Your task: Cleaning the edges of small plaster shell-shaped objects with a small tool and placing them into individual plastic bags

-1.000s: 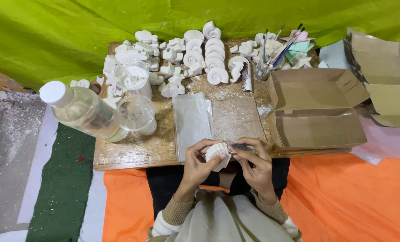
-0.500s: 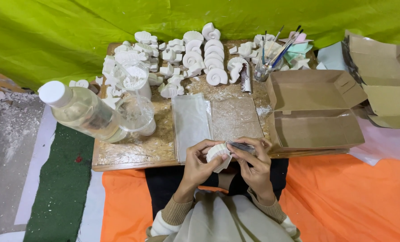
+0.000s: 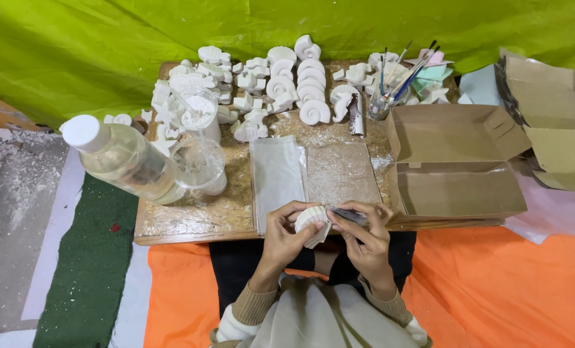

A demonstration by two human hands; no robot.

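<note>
- Shell-shaped white plaster cast [image 3: 312, 223] sits between both hands, at the near edge of the low wooden board [image 3: 190, 222].
- Left hand [image 3: 284, 235] cups it, fingers curled round.
- Right hand [image 3: 365, 233] pinches a slim dark blade [image 3: 346, 215], lying crosswise, tip touching the cast.
- Open cardboard box [image 3: 458, 164] stands just right; orange cloth [image 3: 494, 290] lies below.

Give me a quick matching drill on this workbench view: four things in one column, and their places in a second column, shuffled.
Things:
1. white shell cast
2. clear plastic bottle
3. open cardboard box
4. jar of brushes

Places:
A. back of the board, right of the white casts
B. lying on its side at the board's left edge
C. held between both hands at the board's near edge
D. on the board's right end, lid flipped open

Pairs: 1-C, 2-B, 3-D, 4-A
</note>
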